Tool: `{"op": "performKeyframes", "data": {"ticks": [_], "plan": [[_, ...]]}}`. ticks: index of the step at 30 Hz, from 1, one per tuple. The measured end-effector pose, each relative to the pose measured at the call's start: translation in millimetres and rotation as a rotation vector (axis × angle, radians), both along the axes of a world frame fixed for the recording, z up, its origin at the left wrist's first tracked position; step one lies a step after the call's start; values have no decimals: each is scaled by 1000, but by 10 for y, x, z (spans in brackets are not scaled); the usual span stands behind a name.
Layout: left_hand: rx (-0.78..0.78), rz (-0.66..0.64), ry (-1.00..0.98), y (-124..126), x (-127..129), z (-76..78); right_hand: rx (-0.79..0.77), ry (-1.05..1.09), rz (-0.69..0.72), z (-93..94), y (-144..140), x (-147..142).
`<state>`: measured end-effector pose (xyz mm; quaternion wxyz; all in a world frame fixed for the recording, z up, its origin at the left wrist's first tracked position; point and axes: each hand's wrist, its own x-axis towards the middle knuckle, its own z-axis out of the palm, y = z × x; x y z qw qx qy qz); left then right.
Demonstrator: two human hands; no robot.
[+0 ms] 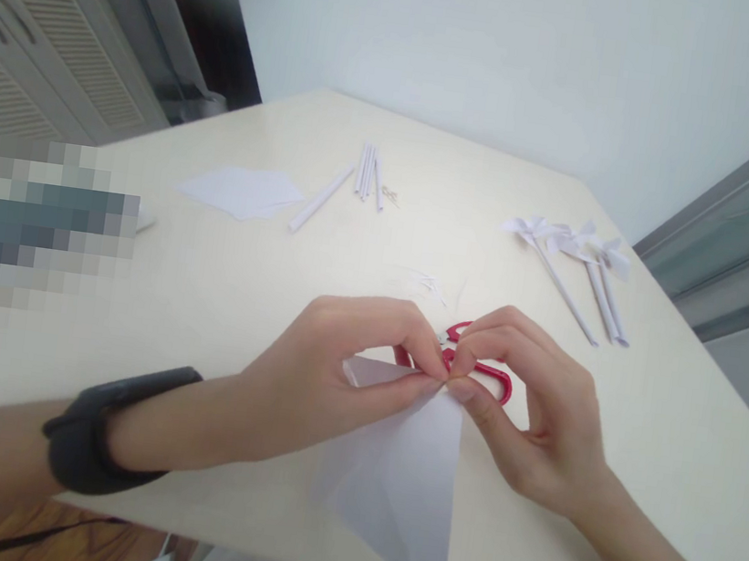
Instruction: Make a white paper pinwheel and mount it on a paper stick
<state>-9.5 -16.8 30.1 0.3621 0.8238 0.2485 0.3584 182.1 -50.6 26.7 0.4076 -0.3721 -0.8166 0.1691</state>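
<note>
You're pinching the top corner of the folded white paper (401, 468) with both hands right now, left hand (327, 375) coming in from 9 o'clock and right hand (529, 411) from 3 o'clock, both grips closed on that one point. The paper's long axis is running from the pinch down toward 6 o'clock, hanging past the table (635, 444) edge. Red scissors (480, 368) are lying just behind your fingertips at 12 o'clock, a bit nearer your right hand.
</note>
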Motion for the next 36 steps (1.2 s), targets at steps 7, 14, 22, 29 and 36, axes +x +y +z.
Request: {"op": "performKeyframes", "data": {"ticks": [7, 14, 22, 29, 36], "plan": [[-3, 3, 47, 22, 8, 24, -33, -8, -46, 51, -12, 4], [-111, 2, 19, 6, 4, 25, -52, 39, -45, 54, -4, -19], [-272, -82, -93, 36, -12, -9, -340, -316, -254, 64, 130, 262], [-395, -89, -213, 93, -4, -51, -383, -572, -278, -171, 179, 328], [-441, -102, -338, 166, -10, -54, -384, -668, -361, -116, 197, 427]]}}
